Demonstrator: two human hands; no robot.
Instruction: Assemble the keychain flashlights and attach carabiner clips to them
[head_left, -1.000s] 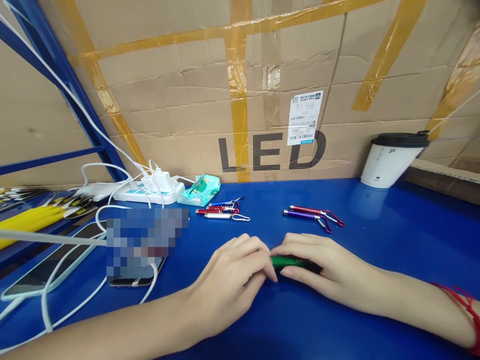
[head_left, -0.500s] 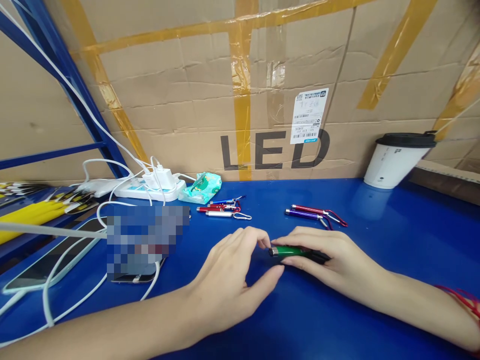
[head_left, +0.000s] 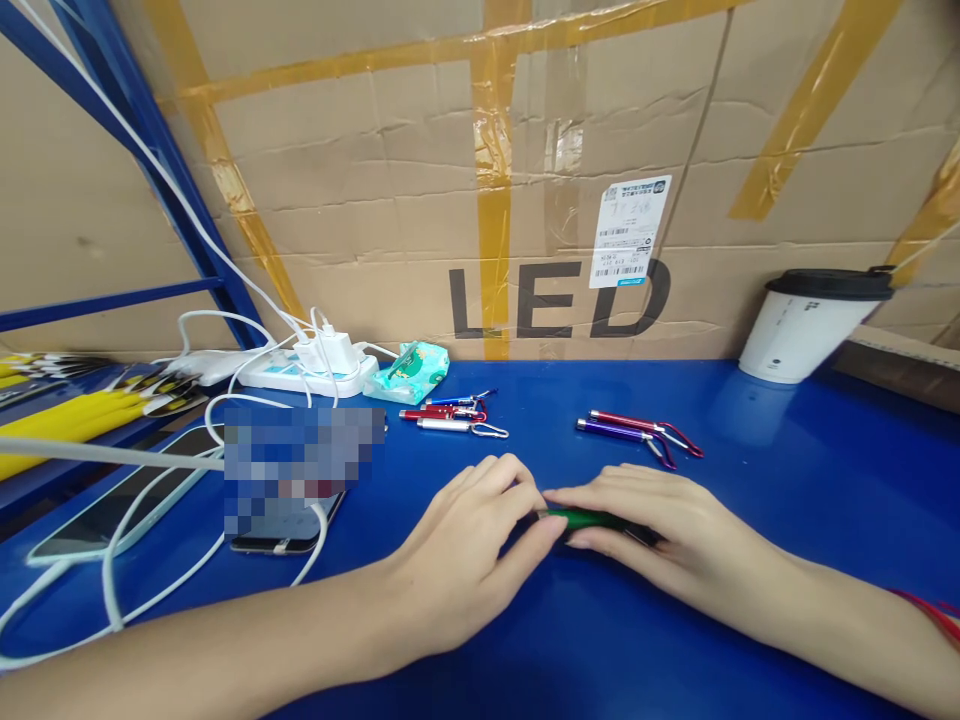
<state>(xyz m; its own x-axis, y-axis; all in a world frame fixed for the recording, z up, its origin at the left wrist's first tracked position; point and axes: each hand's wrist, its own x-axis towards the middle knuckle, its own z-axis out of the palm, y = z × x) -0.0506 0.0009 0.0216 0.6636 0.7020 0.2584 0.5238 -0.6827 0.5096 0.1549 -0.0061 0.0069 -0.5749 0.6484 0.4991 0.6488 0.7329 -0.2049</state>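
Observation:
A small green penlight [head_left: 589, 519] lies sideways between my two hands, low over the blue table [head_left: 600, 640]. My right hand [head_left: 686, 525] holds its body and dark right end between thumb and fingers. At the other end, the thumb and index finger of my left hand [head_left: 466, 555] close on the tip, which they mostly hide. Behind my right hand lie a red penlight [head_left: 622, 419] and a purple penlight [head_left: 611, 431] with clips. Farther left rest a silver penlight [head_left: 444, 426], a red one and a blue one.
A lidded paper cup [head_left: 799, 330] stands at the back right before a large cardboard box [head_left: 390, 210]. At left are a white power strip [head_left: 300, 378] with cables, a tissue pack [head_left: 412, 372], phones [head_left: 127, 500] and yellow packaged items [head_left: 75, 430].
My left thumb and index finger have closed on the penlight's left end, where they were apart before. My right hand still holds it. The view has shifted slightly.

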